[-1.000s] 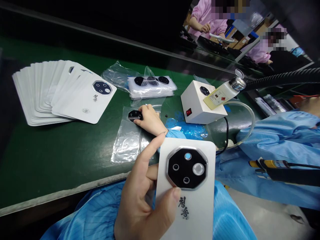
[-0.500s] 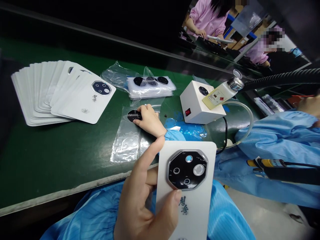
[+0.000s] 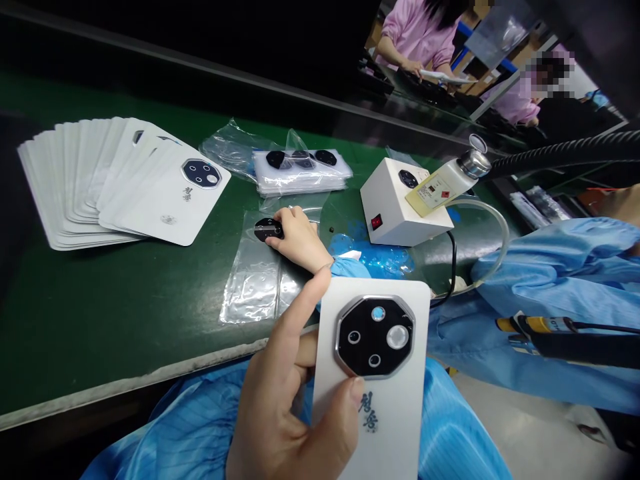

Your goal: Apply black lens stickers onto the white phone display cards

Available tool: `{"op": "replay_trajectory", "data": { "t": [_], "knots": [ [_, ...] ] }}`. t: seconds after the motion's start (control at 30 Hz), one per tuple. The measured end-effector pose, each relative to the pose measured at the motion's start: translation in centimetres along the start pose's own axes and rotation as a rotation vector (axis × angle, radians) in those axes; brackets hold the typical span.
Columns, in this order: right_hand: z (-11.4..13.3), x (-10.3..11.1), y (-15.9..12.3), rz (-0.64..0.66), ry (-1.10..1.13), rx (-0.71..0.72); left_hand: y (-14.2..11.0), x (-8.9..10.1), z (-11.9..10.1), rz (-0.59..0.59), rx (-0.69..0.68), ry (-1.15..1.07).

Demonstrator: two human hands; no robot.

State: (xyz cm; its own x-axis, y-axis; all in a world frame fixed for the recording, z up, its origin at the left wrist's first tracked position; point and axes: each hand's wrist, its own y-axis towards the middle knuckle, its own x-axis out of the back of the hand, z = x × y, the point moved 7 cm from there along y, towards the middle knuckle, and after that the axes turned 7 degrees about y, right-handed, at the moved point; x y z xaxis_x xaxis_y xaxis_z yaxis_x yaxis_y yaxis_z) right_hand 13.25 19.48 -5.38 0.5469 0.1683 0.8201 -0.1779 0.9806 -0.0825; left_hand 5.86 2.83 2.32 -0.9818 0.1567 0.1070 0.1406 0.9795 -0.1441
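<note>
My left hand [image 3: 295, 400] is closed around a white phone back cover [image 3: 380, 407], held close up in front. Its octagonal black camera panel [image 3: 375, 337] has a silver rim, several round openings and one blue spot; dark script is printed below. Beyond it, my right hand [image 3: 301, 235] has thumb and fingers on the edge of a black camera lens plate [image 3: 267, 229], which lies over a clear plastic bag [image 3: 253, 287]. The cover hides part of my right sleeve [image 3: 350, 268].
Fanned white back covers [image 3: 125, 187] lie at left on the green bench [image 3: 125, 313]. Behind my right hand is a stack of clear sleeves [image 3: 303, 173] with black plates. A white box [image 3: 400, 200] bears a tilted bottle [image 3: 445, 187]. Co-workers sit right and across.
The back cover has tilted slightly in my left hand, so the glare on its camera panel is weaker. My right hand stays at the black lens plate.
</note>
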Motion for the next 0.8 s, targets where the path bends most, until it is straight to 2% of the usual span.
{"op": "replay_trajectory", "data": {
  "t": [0.13, 0.3, 0.4, 0.53, 0.67, 0.8],
  "knots": [
    [-0.1, -0.1, 0.1, 0.001, 0.001, -0.001, 0.3, -0.2, 0.6, 0.020, 0.025, -0.066],
    [0.0, -0.3, 0.1, -0.007, 0.008, 0.023, 1.2, 0.2, 0.9, 0.012, -0.046, -0.092],
    [0.3, 0.6, -0.5, -0.015, 0.028, 0.089, 2.3, 2.3, 1.6, -0.108, 0.005, -0.021],
    [-0.2, 3.2, -2.9, -0.065, 0.076, 0.199, 3.6, 6.3, 2.8, -0.287, 0.133, -0.125],
    [-1.6, 4.3, -5.8, -0.072, 0.090, 0.264, 4.3, 8.3, 3.8, -0.297, 0.175, -0.180],
    [-2.7, 4.1, -7.8, -0.077, 0.058, 0.287, 4.4, 8.2, 4.6, -0.269, 0.149, -0.116]
  ]
}}
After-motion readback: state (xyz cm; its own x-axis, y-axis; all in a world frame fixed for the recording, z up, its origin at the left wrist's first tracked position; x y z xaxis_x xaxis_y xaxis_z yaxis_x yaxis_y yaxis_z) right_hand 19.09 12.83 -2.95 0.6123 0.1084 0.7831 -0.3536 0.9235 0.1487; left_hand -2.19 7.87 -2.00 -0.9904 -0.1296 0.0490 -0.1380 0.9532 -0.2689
